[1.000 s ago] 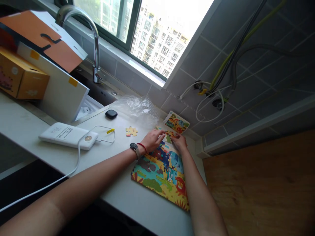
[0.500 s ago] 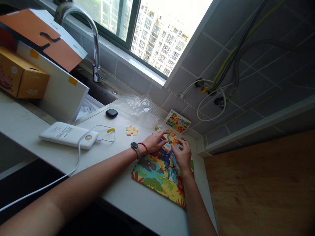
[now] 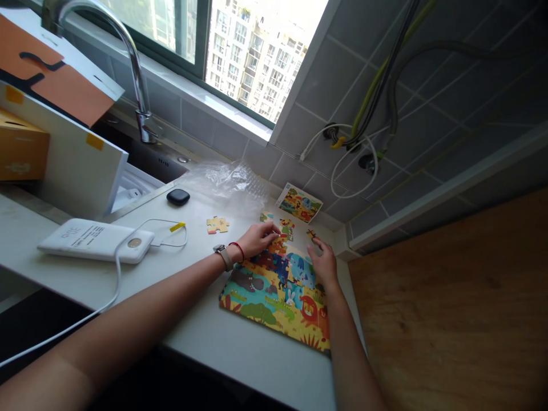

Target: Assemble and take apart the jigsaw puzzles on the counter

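Observation:
A partly assembled jigsaw puzzle (image 3: 261, 285) with bright cartoon animals lies on the white counter. My left hand (image 3: 258, 238), wearing a watch and a red string bracelet, is at the puzzle's upper left, its fingers closed on an orange puzzle piece (image 3: 279, 244). At the upper right edge is my right hand (image 3: 325, 264), thumb and fingers apart, nothing visible between them. A small loose piece (image 3: 311, 234) lies just beyond its fingertips. Other loose pieces are a green-and-yellow piece (image 3: 287, 229) past my left fingers and a yellow piece (image 3: 218, 224) farther left.
A picture card (image 3: 299, 203) leans near the tiled wall. Crumpled clear plastic wrap (image 3: 231, 182), a black case (image 3: 178, 197) and a white power bank (image 3: 96, 241) with a cable are on the counter. Boxes stand by the sink (image 3: 158, 162); a wooden panel (image 3: 449, 302) is at right.
My right hand has moved away from the puzzle's middle toward the loose piece at its upper right, uncovering the elephant and lion. My left fingers have come down onto the orange piece. The view has shifted.

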A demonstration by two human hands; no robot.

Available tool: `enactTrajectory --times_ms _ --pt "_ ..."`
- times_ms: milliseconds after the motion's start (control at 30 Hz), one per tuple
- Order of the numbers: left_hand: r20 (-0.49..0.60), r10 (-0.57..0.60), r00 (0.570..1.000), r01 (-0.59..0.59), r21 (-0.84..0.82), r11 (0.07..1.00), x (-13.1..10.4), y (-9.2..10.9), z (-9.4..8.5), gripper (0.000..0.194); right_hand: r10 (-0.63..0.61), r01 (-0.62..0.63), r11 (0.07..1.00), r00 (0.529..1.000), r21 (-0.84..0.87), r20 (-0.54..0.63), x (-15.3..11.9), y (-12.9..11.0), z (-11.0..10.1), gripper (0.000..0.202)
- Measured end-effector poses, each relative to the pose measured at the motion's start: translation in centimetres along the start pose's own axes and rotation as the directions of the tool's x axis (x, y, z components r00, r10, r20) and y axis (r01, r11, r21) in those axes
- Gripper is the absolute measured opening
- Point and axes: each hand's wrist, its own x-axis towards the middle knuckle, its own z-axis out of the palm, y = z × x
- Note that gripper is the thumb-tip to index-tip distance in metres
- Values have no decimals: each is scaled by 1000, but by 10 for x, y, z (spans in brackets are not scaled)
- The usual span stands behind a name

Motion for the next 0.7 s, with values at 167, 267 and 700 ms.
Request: enactTrajectory --times_ms 167,267,700 --pt "8 21 1000 -21 51 998 -2 2 -2 23 125 -114 980 990 -165 59 36 34 -2 44" --pt "15 14 1000 -15 58 998 -2 2 -2 24 136 -122 974 989 -188 64 51 38 2 40" --pt "50 -4 999 -1 98 995 0 1 -3 27 119 -126 974 992 -189 -47 48 34 -2 48"
